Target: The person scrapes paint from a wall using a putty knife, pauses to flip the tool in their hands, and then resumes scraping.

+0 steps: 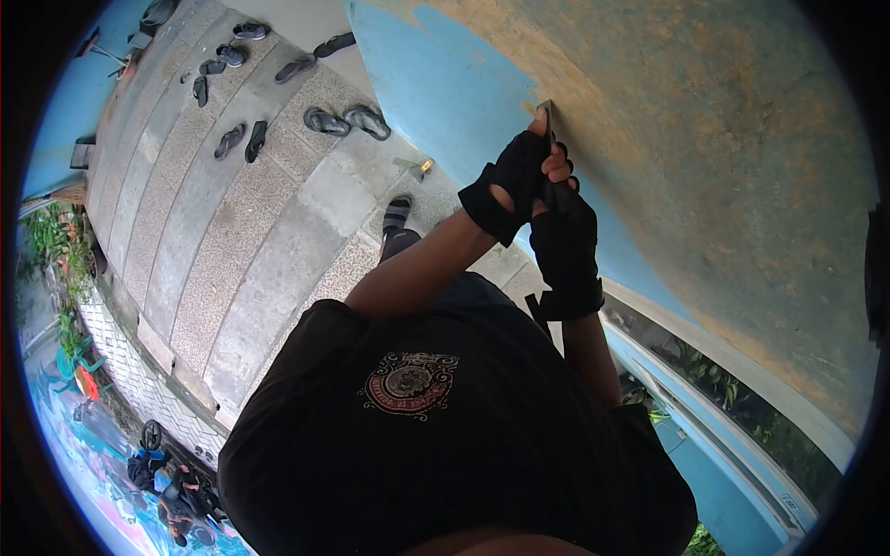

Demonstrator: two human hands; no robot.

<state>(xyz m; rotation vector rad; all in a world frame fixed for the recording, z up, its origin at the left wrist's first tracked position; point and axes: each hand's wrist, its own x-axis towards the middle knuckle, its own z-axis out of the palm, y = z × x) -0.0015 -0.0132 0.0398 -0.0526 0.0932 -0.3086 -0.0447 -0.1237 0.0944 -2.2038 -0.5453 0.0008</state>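
My left hand (521,171), in a black fingerless glove, is closed on a thin flat scraper (549,113), with its thumb or a finger near the blade. The scraper's edge meets the wall at the border between blue paint (445,83) and a rough brown-grey patch (714,139). Just below and touching the left hand, my right hand (565,241), in a matching glove, is wrapped round the dark handle end, which its fingers mostly hide.
Several sandals and shoes (326,120) lie on the tiled floor (260,222). A small yellow object (425,167) is near my sandalled foot (397,215). A ledge (705,343) runs below the wall at right. A person (173,505) is beside a motorcycle, lower left.
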